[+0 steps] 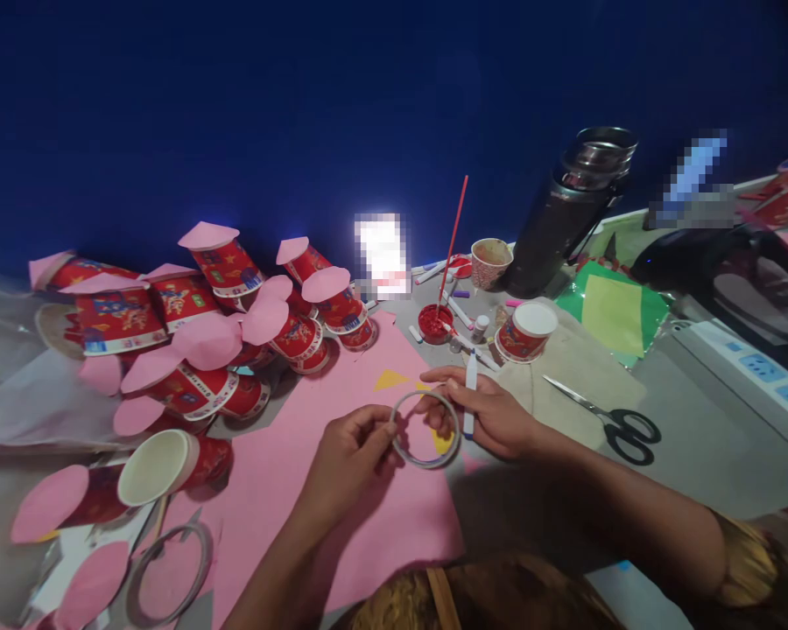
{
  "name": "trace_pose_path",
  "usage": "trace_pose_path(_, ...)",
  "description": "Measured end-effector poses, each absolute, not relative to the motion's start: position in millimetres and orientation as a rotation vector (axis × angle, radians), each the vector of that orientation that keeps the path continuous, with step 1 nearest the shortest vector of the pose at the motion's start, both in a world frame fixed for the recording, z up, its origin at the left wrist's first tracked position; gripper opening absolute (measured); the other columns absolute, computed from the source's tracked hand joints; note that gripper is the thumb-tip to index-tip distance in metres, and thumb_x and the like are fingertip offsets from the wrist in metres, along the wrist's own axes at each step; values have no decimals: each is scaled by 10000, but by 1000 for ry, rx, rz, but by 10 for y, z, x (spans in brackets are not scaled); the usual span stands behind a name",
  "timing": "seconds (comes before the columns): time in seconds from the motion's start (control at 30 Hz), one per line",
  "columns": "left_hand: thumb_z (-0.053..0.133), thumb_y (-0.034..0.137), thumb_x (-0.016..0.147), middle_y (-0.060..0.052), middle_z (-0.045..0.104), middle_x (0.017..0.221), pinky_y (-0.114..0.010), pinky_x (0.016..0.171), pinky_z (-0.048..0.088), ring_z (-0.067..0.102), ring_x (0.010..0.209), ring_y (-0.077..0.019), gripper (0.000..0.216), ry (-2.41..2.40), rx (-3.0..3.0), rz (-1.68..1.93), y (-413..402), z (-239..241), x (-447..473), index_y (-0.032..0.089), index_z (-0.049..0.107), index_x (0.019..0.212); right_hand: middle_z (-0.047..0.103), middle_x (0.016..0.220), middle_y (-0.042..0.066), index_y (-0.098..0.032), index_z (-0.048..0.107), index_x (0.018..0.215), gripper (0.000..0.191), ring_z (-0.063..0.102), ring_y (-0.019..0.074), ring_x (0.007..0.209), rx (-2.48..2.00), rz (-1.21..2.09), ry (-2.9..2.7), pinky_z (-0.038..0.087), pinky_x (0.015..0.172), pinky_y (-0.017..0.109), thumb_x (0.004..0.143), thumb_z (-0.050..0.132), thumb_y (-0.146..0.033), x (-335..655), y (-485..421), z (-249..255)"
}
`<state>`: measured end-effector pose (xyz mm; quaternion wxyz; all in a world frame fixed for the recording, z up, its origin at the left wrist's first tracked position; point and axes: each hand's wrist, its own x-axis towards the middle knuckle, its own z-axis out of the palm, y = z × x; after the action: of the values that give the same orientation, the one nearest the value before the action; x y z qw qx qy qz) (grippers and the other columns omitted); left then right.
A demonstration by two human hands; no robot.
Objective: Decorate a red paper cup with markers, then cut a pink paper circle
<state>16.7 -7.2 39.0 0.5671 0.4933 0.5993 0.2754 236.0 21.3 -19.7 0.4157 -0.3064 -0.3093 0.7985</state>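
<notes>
Just above the pink paper (341, 490), my left hand (351, 451) pinches the left side of a thin pale ring (426, 465) that looks like a narrow tape roll. My right hand (499, 411) holds a white marker (471, 394) with blue ends, upright between thumb and fingers. Some right-hand fingers are bent behind the ring; whether they touch it I cannot tell. Yellow paper scraps (390, 379) lie on the pink sheet, one partly visible through the ring.
Left, several red paper cups (118, 315) wear pink paper cones. A larger ring (200, 573) lies lower left. Behind my hands are a red paint pot (435, 325) with a brush and an upturned cup (529, 332). Scissors (604, 416), a black flask (558, 219) and a power strip (755, 367) are right.
</notes>
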Motion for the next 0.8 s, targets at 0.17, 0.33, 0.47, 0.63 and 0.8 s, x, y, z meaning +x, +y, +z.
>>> trace_pose_path(0.17, 652, 497, 826, -20, 674, 651, -286, 577, 435, 561, 579, -166, 366, 1629, 1289, 622, 7, 256, -113, 163, 778, 906, 751, 822, 53, -181, 689, 1027, 433, 631, 143, 622, -1151, 1554, -1186, 480, 564, 266, 955, 694, -608, 2490, 263, -223)
trace_pose_path(0.33, 554, 446, 931, -14, 676, 688, -317, 654, 439, 593, 663, -200, 325, 1699, 1481, 510, -8, 164, -64, 203, 759, 865, 738, 775, 30, -204, 689, 993, 233, 629, 158, 650, -1267, 1419, -1657, 447, 609, 267, 997, 537, -380, 2497, 237, -200)
trace_pose_path(0.47, 546, 430, 942, -42, 704, 869, -364, 760, 490, 656, 817, -241, 293, 1804, 1584, 543, -37, 153, 10, 223, 752, 945, 745, 778, 22, -222, 673, 806, 81, 607, 171, 706, -1206, 1190, -2142, 373, 644, 277, 819, 595, -203, 2451, 147, -267)
trace_pose_path(0.63, 783, 410, 792, -47, 610, 1142, -378, 787, 548, 664, 854, -223, 679, 1831, 1660, 378, -122, 74, 47, 242, 585, 1420, 702, 725, -2, -218, 641, 754, 85, 550, 150, 660, -1083, 1050, -2236, 316, 638, 273, 791, 584, -167, 2418, 72, -381)
trace_pose_path(0.8, 774, 355, 828, -70, 543, 1322, -349, 695, 526, 663, 770, -170, 778, 1853, 1762, 196, -200, 23, 109, 292, 449, 1532, 675, 749, -12, -216, 620, 765, 67, 562, 143, 674, -1144, 1005, -2182, 322, 633, 258, 815, 620, -170, 2422, 61, -348)
